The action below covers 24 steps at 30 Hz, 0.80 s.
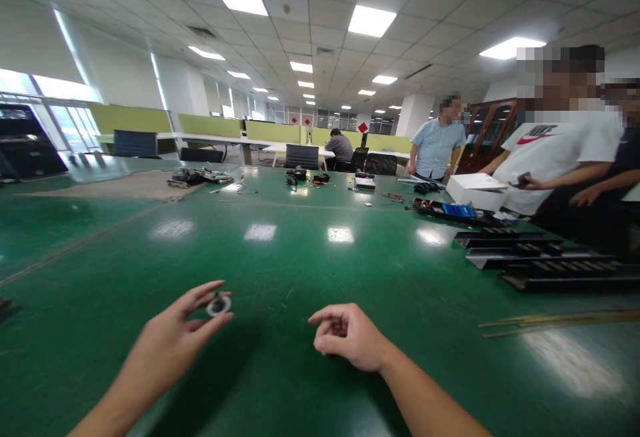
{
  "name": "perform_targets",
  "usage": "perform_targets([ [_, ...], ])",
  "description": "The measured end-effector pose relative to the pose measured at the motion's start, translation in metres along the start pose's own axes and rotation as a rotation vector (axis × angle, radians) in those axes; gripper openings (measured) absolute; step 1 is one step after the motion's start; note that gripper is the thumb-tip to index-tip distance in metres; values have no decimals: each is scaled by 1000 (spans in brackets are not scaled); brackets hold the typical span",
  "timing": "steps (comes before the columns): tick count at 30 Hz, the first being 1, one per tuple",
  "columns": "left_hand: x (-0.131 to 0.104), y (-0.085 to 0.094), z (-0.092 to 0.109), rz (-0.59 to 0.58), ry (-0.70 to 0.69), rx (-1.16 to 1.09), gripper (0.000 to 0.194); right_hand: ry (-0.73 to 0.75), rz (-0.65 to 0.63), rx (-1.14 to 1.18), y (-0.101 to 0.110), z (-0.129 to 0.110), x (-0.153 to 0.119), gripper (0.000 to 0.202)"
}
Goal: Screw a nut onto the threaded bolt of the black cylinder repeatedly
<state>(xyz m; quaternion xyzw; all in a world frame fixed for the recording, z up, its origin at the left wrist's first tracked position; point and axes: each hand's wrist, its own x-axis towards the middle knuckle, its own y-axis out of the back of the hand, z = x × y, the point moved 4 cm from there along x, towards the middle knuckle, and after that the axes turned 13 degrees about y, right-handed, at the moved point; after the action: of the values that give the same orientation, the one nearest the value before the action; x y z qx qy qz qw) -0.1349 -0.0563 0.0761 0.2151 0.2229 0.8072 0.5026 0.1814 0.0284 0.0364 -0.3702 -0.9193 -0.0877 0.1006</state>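
Observation:
My left hand [180, 333] holds a small round part [219, 305], pale at the rim and dark in the middle, between thumb and fingers above the green table [280, 250]. To the right, my right hand [353, 338] hovers over the table with its fingers loosely curled. Its thumb and index finger are apart, and nothing shows between them. A gap separates the two hands.
Black metal channels [560, 273] and thin yellowish rods [555, 319] lie at the right. Farther back are a white box [475, 190], a blue pack [457, 210], cables and a pile of parts [193, 175]. Several people are beyond the table.

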Motion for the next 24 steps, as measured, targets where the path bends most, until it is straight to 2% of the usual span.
perform_targets([
  [2,0,-44,26,-185,-60,-31,53,68,95,-302,6,-20,-5,52],
  [4,-8,-80,53,-286,-240,30,39,149,116,-531,5,-39,-9,68],
  [5,-14,-92,63,-316,-337,57,35,177,86,-577,3,-46,-11,79],
  [7,-25,-106,72,-340,-498,93,34,241,53,-619,-3,-53,-12,91],
  [9,-32,-109,66,-337,-562,102,38,274,11,-627,-8,-51,-12,95],
  [12,-38,-110,47,-320,-560,94,46,281,-14,-611,-11,-39,-10,93],
  [15,-41,-110,35,-281,-533,96,56,276,12,-594,-9,-30,-8,77],
  [17,-42,-109,34,-251,-530,90,54,279,18,-597,-7,-29,-7,60],
  [20,-42,-107,40,-265,-559,42,38,305,1,-611,-7,-32,-8,39],
  [22,-43,-105,44,-294,-578,1,31,321,-13,-612,-9,-34,-9,35],
  [24,-43,-103,47,-305,-609,-37,32,335,-20,-607,-12,-34,-10,35],
])
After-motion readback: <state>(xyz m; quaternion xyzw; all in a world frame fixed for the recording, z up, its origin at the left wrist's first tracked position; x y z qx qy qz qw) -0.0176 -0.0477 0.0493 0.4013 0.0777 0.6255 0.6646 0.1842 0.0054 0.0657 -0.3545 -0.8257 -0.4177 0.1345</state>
